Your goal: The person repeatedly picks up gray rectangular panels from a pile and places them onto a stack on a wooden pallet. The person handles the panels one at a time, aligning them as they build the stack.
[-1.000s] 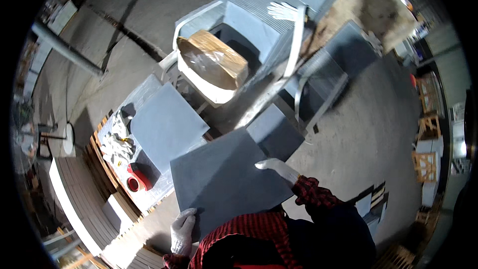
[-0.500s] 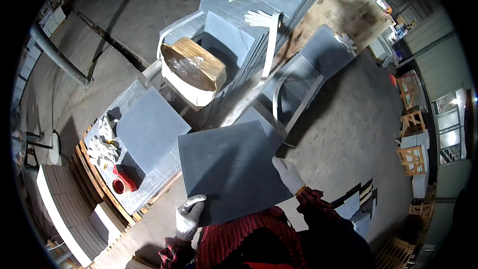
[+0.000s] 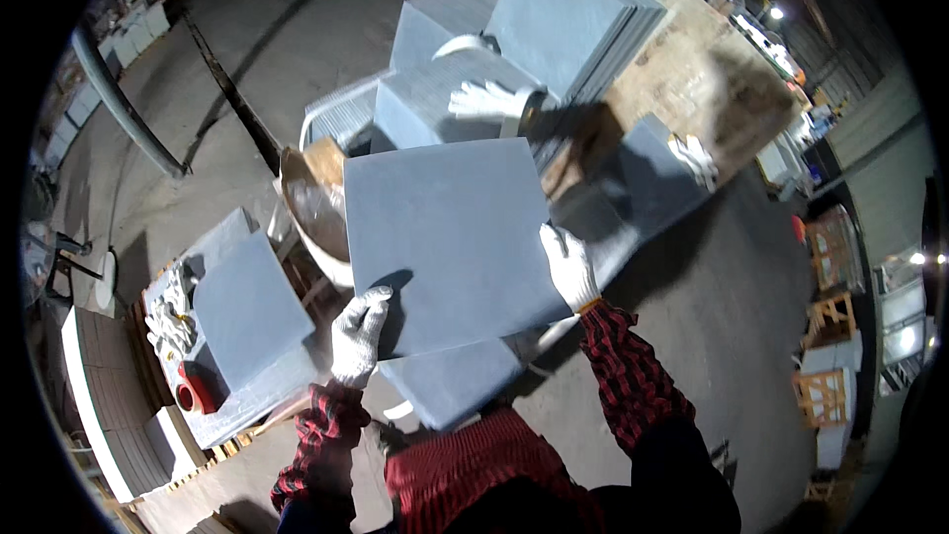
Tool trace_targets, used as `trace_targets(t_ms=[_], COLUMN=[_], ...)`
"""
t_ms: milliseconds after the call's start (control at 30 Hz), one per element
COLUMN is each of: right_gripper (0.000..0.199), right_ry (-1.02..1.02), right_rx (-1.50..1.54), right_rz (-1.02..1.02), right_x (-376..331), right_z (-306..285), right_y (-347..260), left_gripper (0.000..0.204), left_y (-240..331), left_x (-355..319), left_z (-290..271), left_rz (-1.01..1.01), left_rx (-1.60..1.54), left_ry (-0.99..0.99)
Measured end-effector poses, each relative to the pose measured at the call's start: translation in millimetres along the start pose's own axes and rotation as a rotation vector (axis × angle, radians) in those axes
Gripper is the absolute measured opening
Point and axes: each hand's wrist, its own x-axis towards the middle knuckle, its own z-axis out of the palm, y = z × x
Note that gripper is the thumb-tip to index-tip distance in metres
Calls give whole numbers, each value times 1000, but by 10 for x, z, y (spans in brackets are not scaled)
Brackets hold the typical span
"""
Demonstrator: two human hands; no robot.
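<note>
A large square grey slate-like tile (image 3: 450, 237) is held up between my two gloved hands. My left hand (image 3: 358, 331) grips its lower left edge, thumb lying on the face. On the right edge, my right hand (image 3: 568, 262) is closed around the tile. Both hands wear white knit gloves. Just below the raised tile, another grey tile (image 3: 455, 381) lies near my body. Beyond it stand stacks of upright grey tiles (image 3: 455, 89), with a loose white glove (image 3: 489, 101) on top. The raised tile partly hides a white tub (image 3: 326, 255) holding a cardboard box and clear plastic.
At left, a pallet table carries another grey tile (image 3: 252, 307), a pile of white gloves (image 3: 170, 316) and a red tape dispenser (image 3: 193, 391). More white gloves (image 3: 695, 160) lie on a tile at right, beside a wooden board (image 3: 682, 49). Wooden crates (image 3: 825, 316) line the right side.
Both hands have carried the tile forward and up, away from my body, toward the stacks. It now covers part of the tub and the stacked tiles.
</note>
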Motion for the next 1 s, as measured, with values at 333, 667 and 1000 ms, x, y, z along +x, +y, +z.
trace_targets(t_ms=[333,667,1000], right_gripper=[59,65,65], right_ry=[-77,-214,-301], right_rx=[76,-123,-110], right_rz=[99,330,600], right_x=[2296,3062,3010], right_z=[448,612,469], right_y=[1327,1402,1108], left_gripper=[16,21,29], left_y=[-208,-445,-566], left_x=[2046,2827,3031], left_z=[962,985,897], left_rz=[9,-82,-71], left_rx=[63,-34,159], left_ry=[254,243,165])
